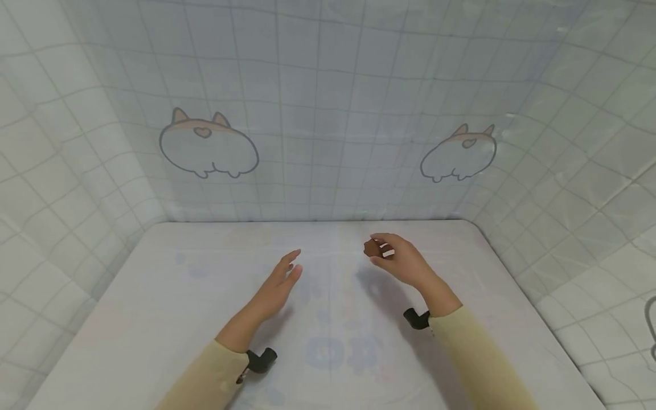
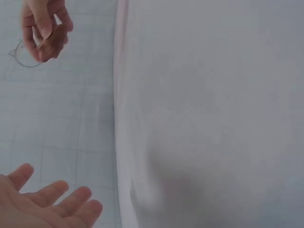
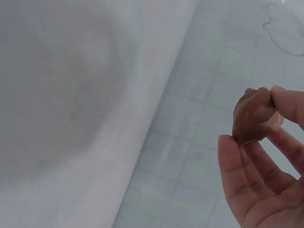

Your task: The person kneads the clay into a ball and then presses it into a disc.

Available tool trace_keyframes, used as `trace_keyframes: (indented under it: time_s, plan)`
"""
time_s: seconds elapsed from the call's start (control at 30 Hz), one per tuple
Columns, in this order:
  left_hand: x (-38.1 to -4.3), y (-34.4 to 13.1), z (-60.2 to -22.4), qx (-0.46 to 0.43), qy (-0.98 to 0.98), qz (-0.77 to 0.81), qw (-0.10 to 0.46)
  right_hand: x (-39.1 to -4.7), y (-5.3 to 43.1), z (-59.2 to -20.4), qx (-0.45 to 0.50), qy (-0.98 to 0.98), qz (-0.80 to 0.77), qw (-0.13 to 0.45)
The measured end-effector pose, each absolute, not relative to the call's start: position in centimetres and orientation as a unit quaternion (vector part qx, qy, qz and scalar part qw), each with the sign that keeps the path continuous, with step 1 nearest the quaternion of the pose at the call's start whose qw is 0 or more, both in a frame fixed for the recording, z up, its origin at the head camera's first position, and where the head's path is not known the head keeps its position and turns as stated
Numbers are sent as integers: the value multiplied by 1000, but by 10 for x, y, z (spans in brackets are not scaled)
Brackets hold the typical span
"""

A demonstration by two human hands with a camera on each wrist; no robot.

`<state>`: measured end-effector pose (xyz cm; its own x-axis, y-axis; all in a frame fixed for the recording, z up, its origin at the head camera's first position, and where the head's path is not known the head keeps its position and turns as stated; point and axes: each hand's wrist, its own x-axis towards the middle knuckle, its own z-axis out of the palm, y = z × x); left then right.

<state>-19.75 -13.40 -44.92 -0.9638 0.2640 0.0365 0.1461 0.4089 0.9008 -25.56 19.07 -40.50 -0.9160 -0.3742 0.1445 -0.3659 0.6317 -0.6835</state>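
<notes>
A small, smooth, reddish-brown lump (image 1: 372,249) with an uneven, knobbly outline is held above the table by my right hand (image 1: 405,263). In the right wrist view, thumb and fingertips pinch the lump (image 3: 254,115) at its edges, so most of its surface shows. What it is made of I cannot tell. My left hand (image 1: 273,291) hovers to the left of it, apart from the lump, with nothing in its grasp. The left wrist view shows that hand's fingers (image 2: 56,191) spread and loosely extended, and the lump (image 2: 53,43) in the other hand at upper left.
Beneath both hands lies a table (image 1: 154,319) covered by a pale cloth with faint bluish prints. A grid-patterned curtain (image 1: 328,114) with corgi drawings rises behind it and along both sides. Dark wrist mounts (image 1: 262,360) stick out at both cuffs.
</notes>
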Motion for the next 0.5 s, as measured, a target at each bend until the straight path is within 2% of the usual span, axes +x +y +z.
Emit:
trace_keyframes:
  time_s: [0.27, 0.5]
  plan:
    - [-206, -117, -448, 155, 791, 592, 25, -247, 177, -395, -239, 873, -425, -25]
    - [-211, -100, -441, 147, 715, 683, 23, -241, 159, -394, -278, 853, -440, -44]
